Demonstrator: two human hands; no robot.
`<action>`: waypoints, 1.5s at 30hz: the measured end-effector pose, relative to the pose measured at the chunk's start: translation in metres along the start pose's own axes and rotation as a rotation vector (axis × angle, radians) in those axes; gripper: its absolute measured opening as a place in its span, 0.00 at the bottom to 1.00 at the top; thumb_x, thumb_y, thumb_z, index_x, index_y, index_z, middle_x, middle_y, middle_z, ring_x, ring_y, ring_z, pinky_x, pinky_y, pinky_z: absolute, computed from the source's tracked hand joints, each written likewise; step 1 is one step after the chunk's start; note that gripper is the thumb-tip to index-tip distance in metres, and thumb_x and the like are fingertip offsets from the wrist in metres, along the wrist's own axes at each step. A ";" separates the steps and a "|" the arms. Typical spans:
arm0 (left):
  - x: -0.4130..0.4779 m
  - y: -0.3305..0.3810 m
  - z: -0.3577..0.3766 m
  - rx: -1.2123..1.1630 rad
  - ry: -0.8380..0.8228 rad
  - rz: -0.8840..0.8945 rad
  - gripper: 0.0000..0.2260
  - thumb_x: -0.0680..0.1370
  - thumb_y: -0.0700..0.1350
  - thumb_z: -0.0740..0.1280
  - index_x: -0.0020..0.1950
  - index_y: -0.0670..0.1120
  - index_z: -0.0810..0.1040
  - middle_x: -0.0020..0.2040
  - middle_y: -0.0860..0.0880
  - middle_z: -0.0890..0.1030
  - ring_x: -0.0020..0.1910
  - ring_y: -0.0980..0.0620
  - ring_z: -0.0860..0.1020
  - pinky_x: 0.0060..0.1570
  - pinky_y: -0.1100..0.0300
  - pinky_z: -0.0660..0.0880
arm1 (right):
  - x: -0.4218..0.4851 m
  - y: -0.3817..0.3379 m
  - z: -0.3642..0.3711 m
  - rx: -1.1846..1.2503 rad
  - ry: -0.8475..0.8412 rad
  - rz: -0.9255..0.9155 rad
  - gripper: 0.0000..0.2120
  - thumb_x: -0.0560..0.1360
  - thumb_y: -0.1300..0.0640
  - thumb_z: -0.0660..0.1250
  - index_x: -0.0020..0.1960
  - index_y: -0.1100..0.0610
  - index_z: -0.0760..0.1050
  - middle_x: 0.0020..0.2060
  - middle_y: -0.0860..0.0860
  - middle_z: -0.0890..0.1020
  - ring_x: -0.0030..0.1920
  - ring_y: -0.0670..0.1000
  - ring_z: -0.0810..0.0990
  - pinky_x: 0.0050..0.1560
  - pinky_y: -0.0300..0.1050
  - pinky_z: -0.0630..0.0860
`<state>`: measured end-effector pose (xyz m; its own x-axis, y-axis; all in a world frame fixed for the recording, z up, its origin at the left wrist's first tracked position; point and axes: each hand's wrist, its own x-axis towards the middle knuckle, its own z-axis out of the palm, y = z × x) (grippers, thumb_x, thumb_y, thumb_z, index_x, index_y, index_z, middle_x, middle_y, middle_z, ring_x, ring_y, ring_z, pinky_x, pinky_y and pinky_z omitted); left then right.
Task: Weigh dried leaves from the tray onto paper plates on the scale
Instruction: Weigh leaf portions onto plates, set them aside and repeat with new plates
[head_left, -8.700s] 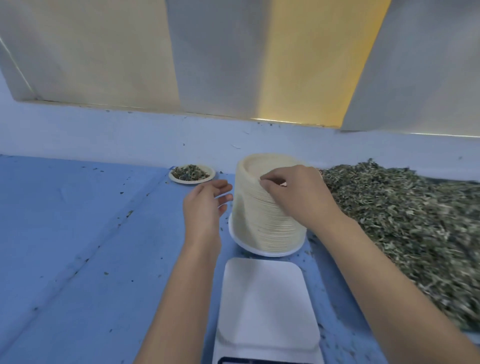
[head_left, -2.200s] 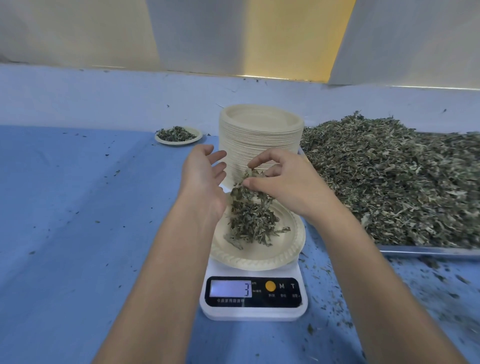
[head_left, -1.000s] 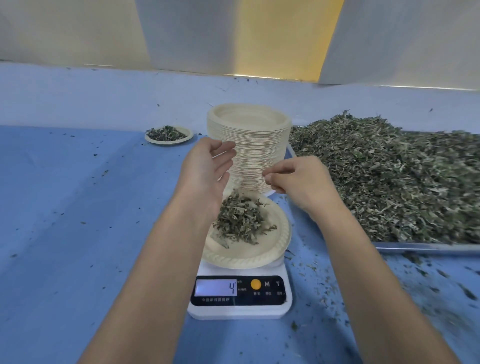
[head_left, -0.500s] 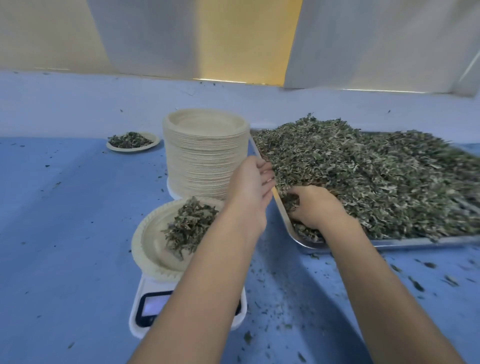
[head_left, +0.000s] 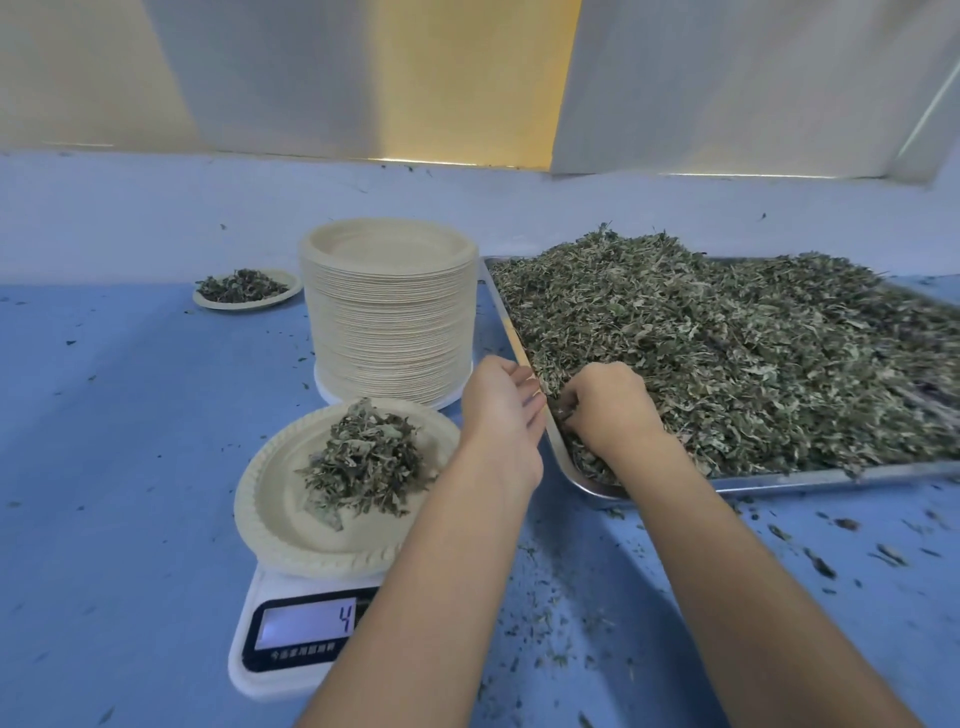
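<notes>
Green dried leaves in the tray right of the scale are what our right hand curls round, to top up the scale's paper plate, while our left hand hovers loose and empty between.

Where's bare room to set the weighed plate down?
Free: blue tabletop left of the white digital scale and tall paper plate stack, nearer than the small filled plate. Crowded: between stack and steel tray, where left hand is and right hand grips dried leaves.
</notes>
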<state>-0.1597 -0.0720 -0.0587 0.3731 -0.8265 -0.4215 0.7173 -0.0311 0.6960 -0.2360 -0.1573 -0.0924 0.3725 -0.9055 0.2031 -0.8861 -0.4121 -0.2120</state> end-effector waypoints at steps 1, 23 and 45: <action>0.000 -0.001 0.000 -0.017 0.006 -0.003 0.17 0.80 0.44 0.55 0.64 0.38 0.73 0.65 0.41 0.74 0.65 0.47 0.72 0.60 0.59 0.68 | 0.001 0.001 -0.001 0.035 0.014 0.014 0.09 0.71 0.62 0.69 0.49 0.54 0.84 0.46 0.59 0.82 0.49 0.60 0.80 0.44 0.42 0.72; -0.033 0.093 -0.076 0.103 0.001 0.597 0.13 0.80 0.40 0.54 0.47 0.41 0.78 0.45 0.46 0.84 0.48 0.52 0.82 0.50 0.62 0.78 | -0.019 -0.072 -0.060 1.014 0.046 -0.112 0.10 0.66 0.63 0.75 0.38 0.47 0.81 0.35 0.45 0.84 0.36 0.41 0.81 0.41 0.39 0.78; 0.032 0.089 -0.198 0.263 0.420 0.583 0.10 0.77 0.38 0.57 0.42 0.44 0.77 0.39 0.47 0.82 0.35 0.52 0.79 0.40 0.62 0.74 | -0.051 -0.129 -0.034 0.594 -0.162 -0.398 0.09 0.74 0.47 0.69 0.42 0.51 0.83 0.39 0.50 0.83 0.33 0.48 0.74 0.27 0.32 0.65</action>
<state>0.0324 0.0104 -0.1251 0.8784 -0.4688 -0.0930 0.1923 0.1685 0.9668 -0.1500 -0.0544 -0.0430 0.7115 -0.6609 0.2388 -0.3935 -0.6563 -0.6438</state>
